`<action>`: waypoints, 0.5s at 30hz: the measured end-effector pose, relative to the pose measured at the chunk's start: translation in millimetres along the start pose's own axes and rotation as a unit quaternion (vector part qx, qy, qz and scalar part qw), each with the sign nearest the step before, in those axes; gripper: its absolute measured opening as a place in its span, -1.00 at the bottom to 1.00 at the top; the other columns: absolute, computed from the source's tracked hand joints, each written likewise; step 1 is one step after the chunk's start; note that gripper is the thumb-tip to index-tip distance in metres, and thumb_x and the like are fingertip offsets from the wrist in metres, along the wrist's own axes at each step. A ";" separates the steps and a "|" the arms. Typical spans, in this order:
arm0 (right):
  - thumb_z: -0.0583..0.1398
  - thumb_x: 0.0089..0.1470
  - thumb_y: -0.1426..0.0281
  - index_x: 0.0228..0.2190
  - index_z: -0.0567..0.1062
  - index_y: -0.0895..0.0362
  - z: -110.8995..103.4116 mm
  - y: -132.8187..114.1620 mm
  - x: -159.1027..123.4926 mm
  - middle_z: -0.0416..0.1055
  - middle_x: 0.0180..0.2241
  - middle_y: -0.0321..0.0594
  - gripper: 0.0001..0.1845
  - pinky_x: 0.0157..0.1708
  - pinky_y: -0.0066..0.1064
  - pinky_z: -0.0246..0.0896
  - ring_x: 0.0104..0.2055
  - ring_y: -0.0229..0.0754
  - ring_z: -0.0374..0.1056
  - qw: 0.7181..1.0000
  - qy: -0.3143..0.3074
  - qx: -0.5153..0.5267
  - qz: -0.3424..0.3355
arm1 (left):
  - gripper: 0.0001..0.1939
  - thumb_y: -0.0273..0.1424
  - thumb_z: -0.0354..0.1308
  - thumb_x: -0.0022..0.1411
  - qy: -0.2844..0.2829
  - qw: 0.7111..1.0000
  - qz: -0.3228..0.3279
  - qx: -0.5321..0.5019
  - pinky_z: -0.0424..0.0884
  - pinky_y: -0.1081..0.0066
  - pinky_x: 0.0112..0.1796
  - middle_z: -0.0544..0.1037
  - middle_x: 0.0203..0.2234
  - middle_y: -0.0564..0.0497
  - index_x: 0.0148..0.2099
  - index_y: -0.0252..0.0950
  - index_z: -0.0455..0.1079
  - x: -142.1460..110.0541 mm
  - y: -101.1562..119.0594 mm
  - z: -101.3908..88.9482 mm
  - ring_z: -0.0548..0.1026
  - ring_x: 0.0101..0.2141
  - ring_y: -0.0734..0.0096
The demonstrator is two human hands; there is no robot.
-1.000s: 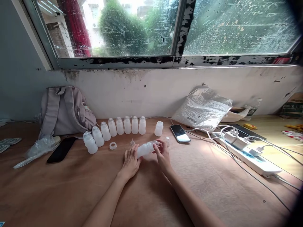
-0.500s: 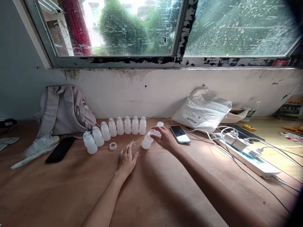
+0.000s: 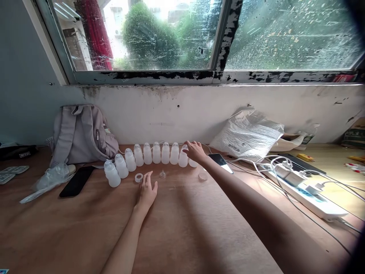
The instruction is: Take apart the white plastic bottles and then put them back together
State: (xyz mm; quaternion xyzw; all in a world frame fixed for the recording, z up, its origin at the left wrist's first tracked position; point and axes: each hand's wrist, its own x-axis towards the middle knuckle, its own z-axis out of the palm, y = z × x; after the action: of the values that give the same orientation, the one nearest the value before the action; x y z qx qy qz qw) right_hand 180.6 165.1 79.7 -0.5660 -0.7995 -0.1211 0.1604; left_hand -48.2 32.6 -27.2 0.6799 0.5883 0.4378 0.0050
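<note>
Several small frosted baby bottles (image 3: 156, 153) with clear domed caps stand in a curved row along the back of the table. My right hand (image 3: 195, 152) has its fingers closed around the top of the bottle (image 3: 183, 158) near the right end, which stands upright. Partly hidden beneath that hand is another frosted bottle (image 3: 193, 163). My left hand (image 3: 146, 193) rests on the table with its fingers extended, holding nothing. Its fingertips are close to a white collar ring (image 3: 138, 177). A clear nipple (image 3: 162, 174) lies to their right. Below my right wrist is a clear round piece (image 3: 203, 176).
A grey backpack (image 3: 78, 135), a crumpled plastic bag (image 3: 54, 178) and a black phone (image 3: 77, 182) are on the left. To the right lie another phone (image 3: 221, 163), a silvery bag (image 3: 249, 133) and a white power strip (image 3: 305, 196) with trailing cables.
The bottle in my right hand has gone from tilted in front of the row to upright in line at its right end. My left hand has shifted left, away from the clear nipple.
</note>
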 end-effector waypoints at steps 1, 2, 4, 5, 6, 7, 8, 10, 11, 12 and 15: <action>0.06 0.02 0.34 -0.20 0.25 0.14 1.2 1.7 1.8 0.42 -0.33 -0.11 -0.74 -0.23 -0.28 -0.11 -0.14 -0.02 0.16 1.000 0.001 0.006 0.005 | -0.59 -0.46 -0.05 0.09 0.003 1.000 0.002 0.011 0.21 0.19 -0.07 0.30 -0.10 -0.14 0.03 -0.31 0.11 0.6 -1.2 -0.4 0.26 -0.06 0.22; 0.06 0.02 0.35 -0.19 0.25 0.14 2.3 3.4 3.1 0.41 -0.32 -0.10 -0.73 -0.24 -0.28 -0.10 -0.14 -0.02 0.16 1.000 0.002 0.013 0.008 | -0.60 -0.46 -0.05 0.09 0.006 1.000 0.002 0.026 0.21 0.18 -0.07 0.30 -0.10 -0.14 0.02 -0.31 0.12 1.2 -2.1 -1.0 0.26 -0.06 0.21; 0.05 0.02 0.36 -0.18 0.24 0.13 4.7 6.7 5.0 0.41 -0.31 -0.09 -0.73 -0.24 -0.27 -0.09 -0.13 -0.01 0.17 1.000 0.006 0.029 0.009 | -0.61 -0.46 -0.05 0.08 0.012 0.998 -0.007 0.062 0.18 0.16 -0.06 0.31 -0.09 -0.15 0.01 -0.31 0.14 2.2 -3.2 -3.0 0.26 -0.06 0.18; 0.05 0.02 0.37 -0.18 0.25 0.13 6.1 8.2 5.7 0.41 -0.31 -0.09 -0.73 -0.25 -0.26 -0.09 -0.13 0.00 0.17 0.999 0.008 0.037 0.008 | -0.62 -0.45 -0.05 0.09 0.015 0.997 -0.013 0.081 0.16 0.15 -0.05 0.31 -0.08 -0.15 0.00 -0.31 0.15 2.5 -3.5 -4.2 0.25 -0.05 0.16; 0.05 0.02 0.37 -0.18 0.25 0.12 7.5 9.5 6.4 0.41 -0.30 -0.09 -0.74 -0.25 -0.25 -0.08 -0.13 0.00 0.17 0.999 0.010 0.044 0.009 | -0.61 -0.45 -0.05 0.09 0.019 0.995 -0.021 0.098 0.14 0.14 -0.04 0.31 -0.07 -0.16 0.01 -0.31 0.15 2.6 -3.6 -5.3 0.24 -0.04 0.15; 0.05 0.02 0.37 -0.19 0.25 0.12 8.9 10.5 7.0 0.41 -0.30 -0.10 -0.74 -0.25 -0.24 -0.08 -0.13 0.01 0.17 0.999 0.011 0.051 0.009 | -0.61 -0.44 -0.05 0.09 0.020 0.993 -0.029 0.115 0.12 0.12 -0.04 0.31 -0.06 -0.17 0.01 -0.32 0.15 2.5 -3.7 -6.3 0.23 -0.03 0.14; 0.04 0.03 0.37 -0.19 0.25 0.11 10.3 11.3 7.5 0.41 -0.30 -0.10 -0.75 -0.25 -0.23 -0.08 -0.12 0.01 0.17 0.998 0.012 0.056 0.008 | -0.60 -0.44 -0.05 0.09 0.019 0.990 -0.040 0.131 0.10 0.10 -0.03 0.30 -0.05 -0.18 0.02 -0.32 0.14 2.0 -3.8 -7.1 0.21 -0.01 0.12; 0.03 0.03 0.37 -0.19 0.25 0.11 12.1 12.3 8.5 0.41 -0.31 -0.10 -0.75 -0.24 -0.22 -0.08 -0.12 0.01 0.17 0.998 0.013 0.060 0.005 | -0.57 -0.42 -0.06 0.09 0.010 0.984 -0.072 0.165 0.07 0.05 -0.03 0.27 -0.02 -0.22 0.05 -0.35 0.12 0.5 -4.1 -7.6 0.17 0.02 0.07; 0.03 0.03 0.36 -0.18 0.25 0.11 12.2 12.6 8.8 0.41 -0.31 -0.09 -0.75 -0.24 -0.22 -0.08 -0.13 0.01 0.17 0.998 0.013 0.060 0.004 | -0.55 -0.40 -0.05 0.09 0.002 0.979 -0.090 0.180 0.05 0.03 -0.03 0.25 0.00 -0.26 0.06 -0.37 0.10 -0.5 -4.3 -7.3 0.14 0.04 0.04; 0.03 0.03 0.36 -0.18 0.25 0.11 11.5 12.7 8.9 0.41 -0.31 -0.09 -0.74 -0.24 -0.21 -0.08 -0.13 0.02 0.16 0.998 0.011 0.059 0.005 | -0.52 -0.39 -0.05 0.09 -0.009 0.975 -0.107 0.193 0.04 0.00 -0.03 0.22 0.02 -0.29 0.08 -0.40 0.09 -1.4 -4.6 -6.8 0.11 0.05 0.01; 0.06 0.02 0.32 -0.17 0.26 0.11 4.4 10.9 7.0 0.40 -0.29 -0.08 -0.71 -0.21 -0.17 -0.09 -0.10 0.03 0.14 0.998 0.024 0.050 0.008 | -0.47 -0.36 -0.06 0.10 -0.040 0.969 -0.124 0.209 -0.01 -0.02 -0.02 0.18 0.04 -0.35 0.10 -0.47 0.05 -3.6 -4.8 -5.0 0.06 0.08 -0.04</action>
State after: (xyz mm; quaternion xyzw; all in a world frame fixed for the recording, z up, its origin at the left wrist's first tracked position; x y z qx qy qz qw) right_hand 188.2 176.5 78.5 -0.5608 -0.7958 -0.0932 0.2085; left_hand -54.8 28.7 -28.7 0.6043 0.7458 0.2739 -0.0595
